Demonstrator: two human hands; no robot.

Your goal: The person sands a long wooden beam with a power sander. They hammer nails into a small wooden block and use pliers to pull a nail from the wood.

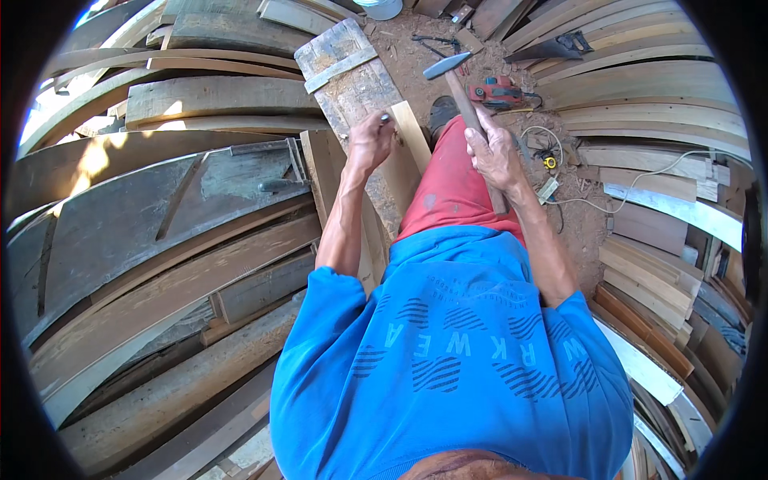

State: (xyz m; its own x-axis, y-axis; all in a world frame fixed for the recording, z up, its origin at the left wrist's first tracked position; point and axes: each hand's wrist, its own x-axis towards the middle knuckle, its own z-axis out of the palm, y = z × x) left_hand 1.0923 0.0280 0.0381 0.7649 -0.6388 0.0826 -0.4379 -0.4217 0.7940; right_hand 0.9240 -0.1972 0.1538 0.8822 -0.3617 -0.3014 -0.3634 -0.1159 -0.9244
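Note:
My right hand (494, 156) is closed round the wooden handle of a hammer (460, 94). The hammer's grey metal head points up and to the left, above my red-trousered leg. My left hand (370, 142) is a closed fist over the work plank; a small thing with a shiny round end (385, 118) sticks out of its top, the rest hidden by the fingers. Right beside that fist lies a pale squared piece of wood (411, 134). Beneath them runs a worn plank bench (352, 84) with a crosswise batten (340, 70) at its far end. The hammer and the fist are apart.
A red corded power tool (498, 95) rests on the dirt floor. Around it lie a handsaw (552, 50), a yellow tape measure (550, 162), a white socket block (549, 190) and looping cable (632, 192). Stacked boards (232, 100) line the left, more boards (640, 84) the right.

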